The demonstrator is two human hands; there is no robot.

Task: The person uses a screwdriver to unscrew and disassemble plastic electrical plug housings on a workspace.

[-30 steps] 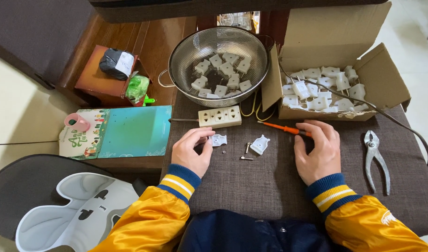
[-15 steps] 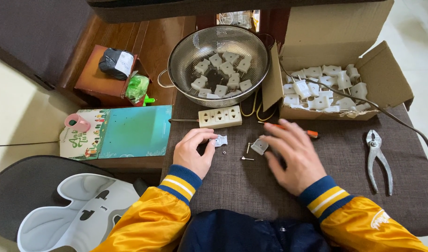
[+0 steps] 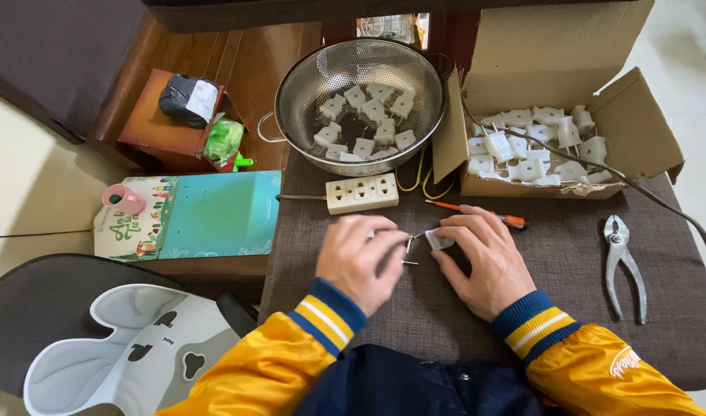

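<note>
Fingers [image 3: 451, 231] of the right hand [image 3: 484, 262] pinch a small white plug piece [image 3: 438, 240] mid-table, prongs seemingly pointing left toward the curled left hand [image 3: 361, 260] just beside it.

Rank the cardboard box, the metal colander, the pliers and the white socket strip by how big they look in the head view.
1. cardboard box
2. metal colander, somewhat smaller
3 and 4. pliers and white socket strip: too alike in length to rank; the pliers lie nearer the camera.

Single head view, looking steeply down, close over table [image 3: 568, 254] (no second view)
</note>
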